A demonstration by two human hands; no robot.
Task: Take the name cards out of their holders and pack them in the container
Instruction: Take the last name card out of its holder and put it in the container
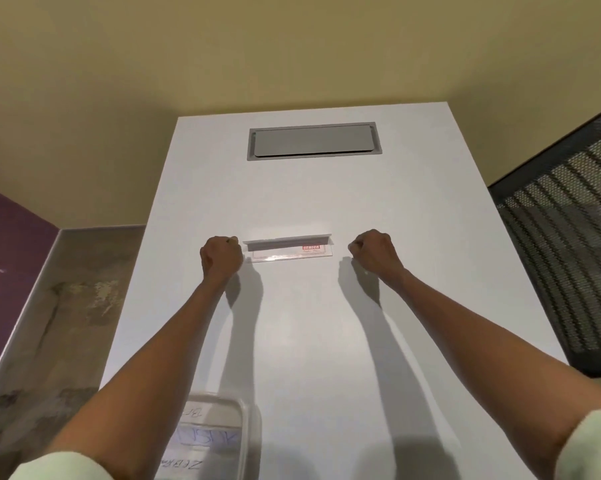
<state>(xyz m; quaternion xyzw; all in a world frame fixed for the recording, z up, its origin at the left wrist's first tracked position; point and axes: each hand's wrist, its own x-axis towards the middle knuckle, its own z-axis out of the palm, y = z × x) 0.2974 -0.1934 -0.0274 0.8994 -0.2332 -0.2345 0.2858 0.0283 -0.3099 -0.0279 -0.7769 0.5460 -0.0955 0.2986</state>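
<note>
At the near left corner of the white worktop [292, 323] sat the clear plastic container [216, 434], already holding a few handwritten cards, well apart from the holder farther out. The left hand [221, 256] was curled into a fist just beside the left end of the clear name card holder [288, 249], its knuckles near that end; I could not tell whether they touched it, and it gripped nothing I could see. The holder lay flat in the middle of the worktop with a name card [292, 252] inside, a red printed label showing toward its right end. The thin card would likely be light and bendy, and the acrylic slick, so I judged it best to pin the holder at one end and slide the card out by an exposed edge. The right hand [373, 252] was likewise fisted and empty, a little clear of the holder's right end. Beyond lay a grey cable hatch [314, 142], a yellow wall behind, a dark mesh chair [562, 237] at right
</note>
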